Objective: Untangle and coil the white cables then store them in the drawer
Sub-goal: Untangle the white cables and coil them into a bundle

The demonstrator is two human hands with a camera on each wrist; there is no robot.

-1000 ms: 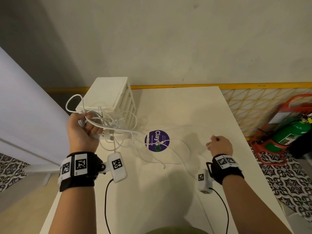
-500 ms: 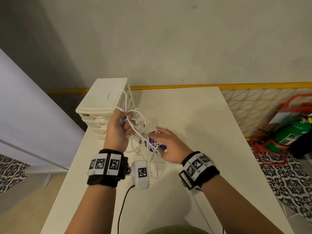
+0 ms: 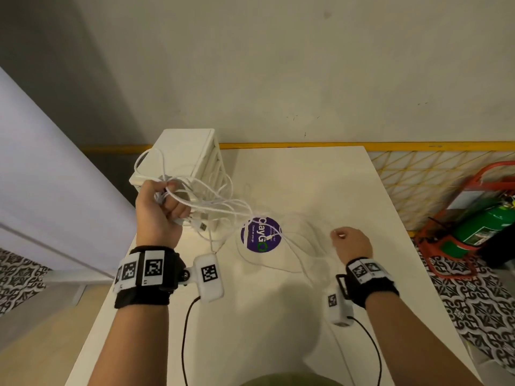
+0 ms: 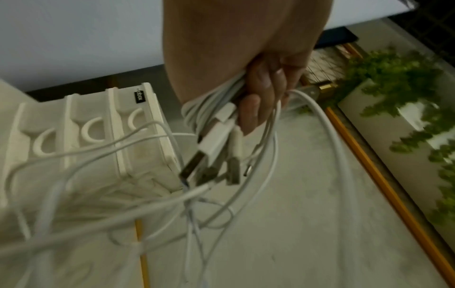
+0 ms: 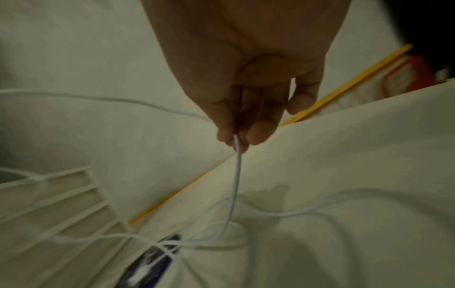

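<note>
My left hand [image 3: 161,207] is raised beside the white drawer unit [image 3: 184,151] and grips a bundle of white cables [image 3: 217,201]. In the left wrist view my fingers [image 4: 256,101] curl round the bundle, and several USB plugs [image 4: 209,148] hang below them in front of the drawer fronts [image 4: 88,132]. Loose strands run right across the white table [image 3: 320,176] over a purple sticker [image 3: 262,235]. My right hand [image 3: 349,243] hovers over the table's right side and pinches one thin white cable [image 5: 236,175] between its fingertips; that cable leads down into the tangle.
The drawer unit stands at the table's back left corner, its drawers closed. A yellow strip [image 3: 418,144] runs along the wall behind the table. A green fire extinguisher [image 3: 485,227] in a red stand sits on the patterned floor to the right.
My hands were close together at the tangle half a second ago. Now the right hand has pulled away to the right with one strand, and the left has moved back left with the bundle.
</note>
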